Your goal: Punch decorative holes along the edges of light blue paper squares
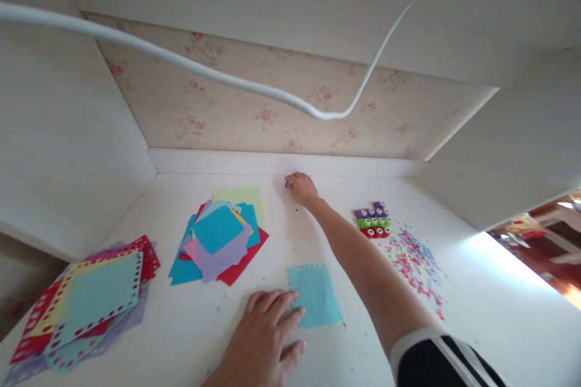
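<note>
At back, pale pink wallpaper point(265, 115) with small rose sprays, above low white ledge point(227, 161). Overhead, white panel point(290, 6); left and right, white side walls point(49, 115) enclosing white tabletop point(167, 332). Across upper view, looping white cord point(190, 65). Bright daylight glare along right edge of tabletop. Beyond, reddish-brown floor point(572, 291) with blurred, perhaps wooden, furniture point(560, 227). Dark shadow point(27, 272) at lower left.

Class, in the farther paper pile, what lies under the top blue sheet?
Lilac paper and red paper stick out beneath the blue sheet; anything it fully covers cannot be seen.
</note>
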Available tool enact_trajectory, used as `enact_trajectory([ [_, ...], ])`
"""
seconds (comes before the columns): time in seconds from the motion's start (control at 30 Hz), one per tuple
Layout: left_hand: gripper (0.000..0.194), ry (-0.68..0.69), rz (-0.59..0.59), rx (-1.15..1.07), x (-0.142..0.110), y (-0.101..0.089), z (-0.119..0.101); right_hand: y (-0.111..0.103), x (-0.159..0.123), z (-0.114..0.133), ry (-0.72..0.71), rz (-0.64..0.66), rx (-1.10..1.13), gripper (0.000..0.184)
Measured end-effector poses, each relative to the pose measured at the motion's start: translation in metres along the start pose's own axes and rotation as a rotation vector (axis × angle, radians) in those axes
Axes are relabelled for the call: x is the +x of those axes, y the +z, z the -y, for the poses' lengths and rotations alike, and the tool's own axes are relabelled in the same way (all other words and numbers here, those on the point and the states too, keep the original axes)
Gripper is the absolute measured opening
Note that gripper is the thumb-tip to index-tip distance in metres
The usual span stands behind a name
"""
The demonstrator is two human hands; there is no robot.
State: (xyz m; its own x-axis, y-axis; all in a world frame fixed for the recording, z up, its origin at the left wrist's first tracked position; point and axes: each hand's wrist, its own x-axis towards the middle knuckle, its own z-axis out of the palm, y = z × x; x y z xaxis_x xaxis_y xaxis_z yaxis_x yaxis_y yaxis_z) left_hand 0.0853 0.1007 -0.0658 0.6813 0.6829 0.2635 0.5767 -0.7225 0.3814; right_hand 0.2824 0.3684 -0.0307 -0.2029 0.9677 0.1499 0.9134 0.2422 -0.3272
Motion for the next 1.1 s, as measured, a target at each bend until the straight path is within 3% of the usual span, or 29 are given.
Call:
enact_trajectory([
  [0.17, 0.039, 0.035, -0.018, 0.024, -0.001, 0.003, 0.002, -0.004, -0.043, 0.015, 0.004, -0.064, 0.203, 0.038],
  [0.33, 0.022, -0.118, -0.291, -0.123, 0.000, -0.001, 0.001, -0.003, -0.137, 0.033, -0.123, 0.025, 0.442, 0.038],
  [0.4, 0.021, -0.193, -0.383, -0.148, 0.000, -0.003, 0.004, -0.008, -0.178, 0.038, -0.234, 0.060, 0.684, 0.034],
  [0.53, 0.035, -0.233, -0.395, -0.108, -0.002, -0.001, 0.008, -0.017, -0.235, 0.043, -0.396, 0.192, 0.650, 0.033],
  [0.67, 0.035, -0.136, -0.243, -0.102, -0.002, 0.008, 0.006, -0.014, -0.255, 0.045, -0.432, 0.234, 0.590, 0.040],
  [0.87, 0.033, -0.165, -0.222, -0.131, -0.001, 0.012, 0.005, -0.011, -0.257, 0.039, -0.441, 0.078, 0.542, 0.040],
  [1.0, 0.028, -0.190, -0.215, -0.137, -0.002, 0.010, 0.006, -0.014, -0.258, 0.014, -0.263, -0.140, 0.378, 0.030],
  [1.1, 0.037, -0.215, -0.187, -0.117, -0.003, 0.009, 0.006, -0.013, -0.265, -0.009, -0.143, -0.137, 0.221, 0.045],
])
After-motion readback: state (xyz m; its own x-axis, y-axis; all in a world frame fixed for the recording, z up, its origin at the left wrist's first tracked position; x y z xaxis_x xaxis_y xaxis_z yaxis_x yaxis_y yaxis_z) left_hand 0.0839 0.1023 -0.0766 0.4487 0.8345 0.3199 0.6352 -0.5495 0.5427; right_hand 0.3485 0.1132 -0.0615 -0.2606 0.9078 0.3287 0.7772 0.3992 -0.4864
